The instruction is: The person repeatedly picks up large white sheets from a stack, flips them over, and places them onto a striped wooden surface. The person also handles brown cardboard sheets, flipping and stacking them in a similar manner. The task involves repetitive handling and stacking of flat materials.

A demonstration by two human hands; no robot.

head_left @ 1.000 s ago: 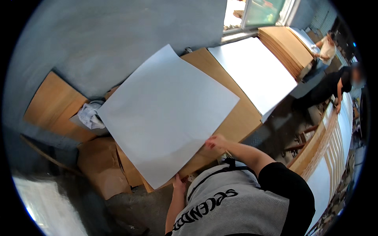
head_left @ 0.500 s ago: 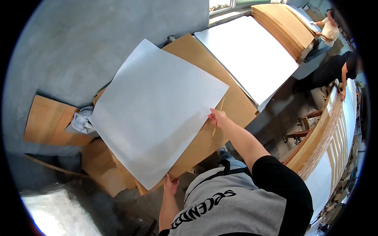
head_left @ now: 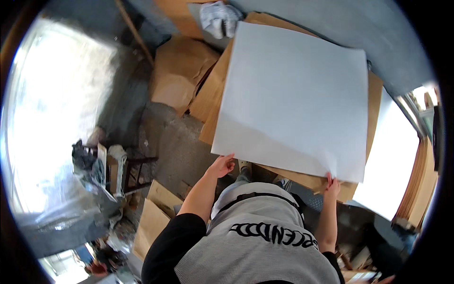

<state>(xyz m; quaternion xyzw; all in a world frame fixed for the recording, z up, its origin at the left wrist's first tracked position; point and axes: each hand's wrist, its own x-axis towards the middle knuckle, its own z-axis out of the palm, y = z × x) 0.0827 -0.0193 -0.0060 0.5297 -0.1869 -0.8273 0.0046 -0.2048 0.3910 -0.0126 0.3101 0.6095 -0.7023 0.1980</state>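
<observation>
A large white sheet [head_left: 293,99] lies over a brown board [head_left: 374,104], covering most of it. My left hand [head_left: 222,166] is at the sheet's near left corner, fingers curled, pinching its edge. At the near edge toward the right corner, my right hand [head_left: 332,185] grips the sheet between thumb and fingers, and the sheet creases slightly there. The undersides of both grips are hidden.
Right of the board lies a stack of white sheets [head_left: 385,156], with stacked brown boards [head_left: 418,182] beyond. Brown cardboard [head_left: 182,71] and a crumpled cloth [head_left: 220,19] are at the upper left. A cluttered stool [head_left: 135,165] stands left.
My view has swung left, bringing the bright window and stool into sight. My right hand has shifted along the sheet to near its right corner; the thin stick beside it is out of sight.
</observation>
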